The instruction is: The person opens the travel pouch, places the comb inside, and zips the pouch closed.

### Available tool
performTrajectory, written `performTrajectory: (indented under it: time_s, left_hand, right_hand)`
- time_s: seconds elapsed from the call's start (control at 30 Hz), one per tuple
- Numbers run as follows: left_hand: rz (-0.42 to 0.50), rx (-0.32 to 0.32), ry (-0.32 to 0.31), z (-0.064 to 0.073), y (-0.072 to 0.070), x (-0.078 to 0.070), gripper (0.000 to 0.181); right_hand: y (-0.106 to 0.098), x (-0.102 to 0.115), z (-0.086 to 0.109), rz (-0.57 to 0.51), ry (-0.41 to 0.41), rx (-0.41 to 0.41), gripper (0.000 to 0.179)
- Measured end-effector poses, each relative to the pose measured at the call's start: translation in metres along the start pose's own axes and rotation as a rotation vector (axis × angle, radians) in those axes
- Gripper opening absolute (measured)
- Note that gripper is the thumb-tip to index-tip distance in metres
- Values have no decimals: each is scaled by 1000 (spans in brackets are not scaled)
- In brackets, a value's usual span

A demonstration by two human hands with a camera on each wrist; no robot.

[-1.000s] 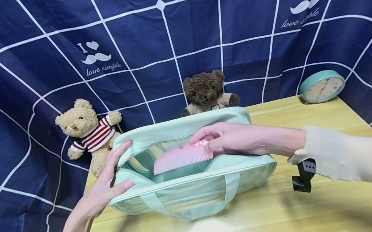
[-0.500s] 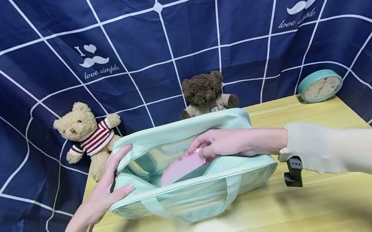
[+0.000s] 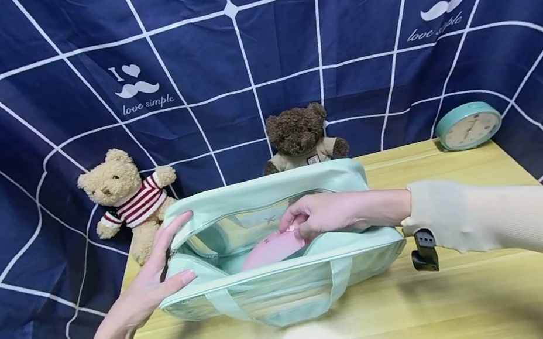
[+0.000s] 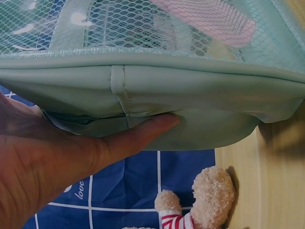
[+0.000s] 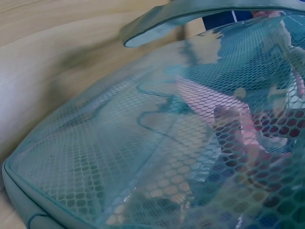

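Observation:
A mint-green bag (image 3: 268, 182) with see-through mesh panels stands unzipped on the table. My right hand (image 3: 331, 211) reaches into its opening and pinches one end of a pink comb (image 3: 270, 249), tilted with its far end low inside. Through the mesh the comb shows in the left wrist view (image 4: 214, 21) and, partly blurred, in the right wrist view (image 5: 205, 98). My left hand (image 3: 148, 287) rests on the bag's left end, fingers at the back rim and thumb at the front, both fairly straight. In the left wrist view the thumb (image 4: 143, 136) lies against the bag's side.
A light teddy bear (image 3: 133, 206) in a striped sweater sits behind the bag's left end. Behind the bag is a dark brown bear (image 3: 298, 135). A teal round clock (image 3: 468, 126) stands at the table's back right. Dark blue gridded cloth (image 3: 211, 125) surrounds the wooden table (image 3: 462, 293).
My right hand has moved down and slightly left, lowering the comb deeper into the bag so that less of it shows. The left hand stays at the bag's left end.

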State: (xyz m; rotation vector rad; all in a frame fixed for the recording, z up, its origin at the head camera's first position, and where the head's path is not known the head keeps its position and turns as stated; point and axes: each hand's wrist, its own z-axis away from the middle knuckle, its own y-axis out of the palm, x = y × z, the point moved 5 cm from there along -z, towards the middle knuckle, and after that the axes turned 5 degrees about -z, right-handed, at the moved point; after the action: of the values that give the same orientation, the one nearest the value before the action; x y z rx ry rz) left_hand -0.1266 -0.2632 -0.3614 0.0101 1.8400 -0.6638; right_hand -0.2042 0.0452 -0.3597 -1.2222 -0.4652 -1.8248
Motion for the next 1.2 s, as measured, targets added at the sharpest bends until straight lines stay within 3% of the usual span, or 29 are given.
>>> performTrajectory:
  time_s: [0.5, 0.67, 0.97, 1.2]
  left_hand:
    - [-10, -7, -8, 0, 0, 1, 87]
    - [-14, -8, -17, 0, 0, 3, 86]
    - [-8, -11, -24, 1, 2, 4, 83]
    - [15, -89, -43, 8, 0, -1, 72]
  right_hand:
    - [-1, 1, 7, 65, 70, -9, 35]
    - [-3, 7, 16, 165, 69, -23, 37]
    - [0, 24, 37, 257, -46, -38, 35]
    - [0, 43, 59, 214, -200, -107, 29]
